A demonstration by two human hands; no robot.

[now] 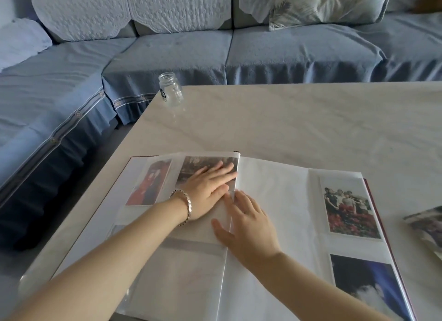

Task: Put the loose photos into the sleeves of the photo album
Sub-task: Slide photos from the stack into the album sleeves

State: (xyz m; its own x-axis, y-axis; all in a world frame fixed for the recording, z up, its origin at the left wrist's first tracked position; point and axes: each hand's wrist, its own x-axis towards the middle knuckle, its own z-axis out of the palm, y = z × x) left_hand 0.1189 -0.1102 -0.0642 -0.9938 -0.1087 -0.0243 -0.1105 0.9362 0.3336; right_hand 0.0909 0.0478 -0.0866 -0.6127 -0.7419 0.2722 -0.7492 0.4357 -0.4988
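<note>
I am seeing a small clear glass jar [170, 90] standing upright, open-mouthed, near the far left corner of the pale marbled bench [299, 119]. Beyond the bench a blue-covered sofa [287, 55] is running along the far and left sides, and a leaf-patterned cushion [327, 4] is leaning against its backrest at the right.

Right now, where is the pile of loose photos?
In the head view, the loose photos lie on the table at the frame's far right edge, just right of the open album, partly cut off.
</note>
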